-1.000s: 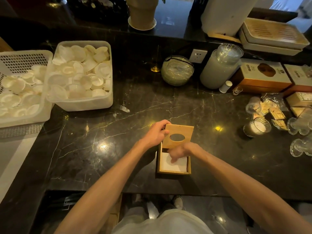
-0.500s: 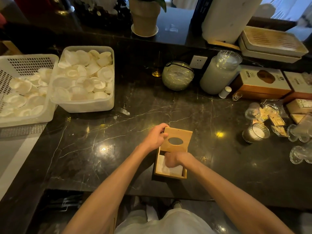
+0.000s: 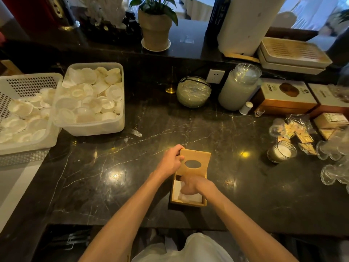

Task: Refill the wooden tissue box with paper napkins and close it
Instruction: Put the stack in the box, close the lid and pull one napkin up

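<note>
Napkins (image 3: 190, 197) sit white inside the wooden tissue box (image 3: 186, 203), which stands on the dark marble desk (image 3: 113, 186) close to its near edge, just ahead of the person. Right hand (image 3: 191, 186) now reaches deeper into the open near part of the box than half a second ago, curled fingers down on the stack and covering more of the paper; it seems to press the napkins flat, though whether it pinches a sheet I cannot tell. A second ago more white showed behind it, so the packing is going further in.

Beyond it, the sliding lid (image 3: 194, 163) with its oval slot covers the far part of the box much as before, overhanging the far end. Left hand (image 3: 171, 162) grips the lid's far left corner, fingers closed around the edge, as in both earlier views.

My reading: the refill is nearly settled, and closing remains. The lid has to slide toward the person once the right hand is clear of the opening; pulled too early, it would catch the knuckles or crumple the top napkin.

Farther off, two white tubs of small dishes (image 3: 90, 99) stand at the far left, well apart from the box.
</note>
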Demonstrator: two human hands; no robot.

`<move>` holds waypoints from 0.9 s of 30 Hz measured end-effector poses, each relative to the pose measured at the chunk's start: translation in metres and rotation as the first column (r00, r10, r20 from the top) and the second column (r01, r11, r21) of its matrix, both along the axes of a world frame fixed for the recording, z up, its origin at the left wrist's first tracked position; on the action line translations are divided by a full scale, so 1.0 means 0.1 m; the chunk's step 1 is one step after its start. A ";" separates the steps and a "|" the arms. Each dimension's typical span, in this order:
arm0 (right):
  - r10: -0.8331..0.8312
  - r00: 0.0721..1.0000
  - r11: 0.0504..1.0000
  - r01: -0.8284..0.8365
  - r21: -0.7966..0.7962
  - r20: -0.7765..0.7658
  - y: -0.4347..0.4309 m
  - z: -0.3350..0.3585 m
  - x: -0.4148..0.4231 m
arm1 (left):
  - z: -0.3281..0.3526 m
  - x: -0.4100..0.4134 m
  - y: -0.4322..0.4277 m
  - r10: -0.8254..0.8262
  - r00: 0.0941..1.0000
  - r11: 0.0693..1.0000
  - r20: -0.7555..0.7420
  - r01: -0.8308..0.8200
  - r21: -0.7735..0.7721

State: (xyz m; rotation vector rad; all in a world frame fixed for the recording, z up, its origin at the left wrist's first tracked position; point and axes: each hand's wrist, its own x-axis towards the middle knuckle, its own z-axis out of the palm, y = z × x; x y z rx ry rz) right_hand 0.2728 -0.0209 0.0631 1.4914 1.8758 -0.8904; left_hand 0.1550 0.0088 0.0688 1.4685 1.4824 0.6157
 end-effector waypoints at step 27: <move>-0.291 0.938 0.946 0.312 0.094 -0.189 -0.27 -0.07 0.62 | -0.22 0.20 -0.57 -0.369 0.819 0.886 -0.439 0.167 -0.432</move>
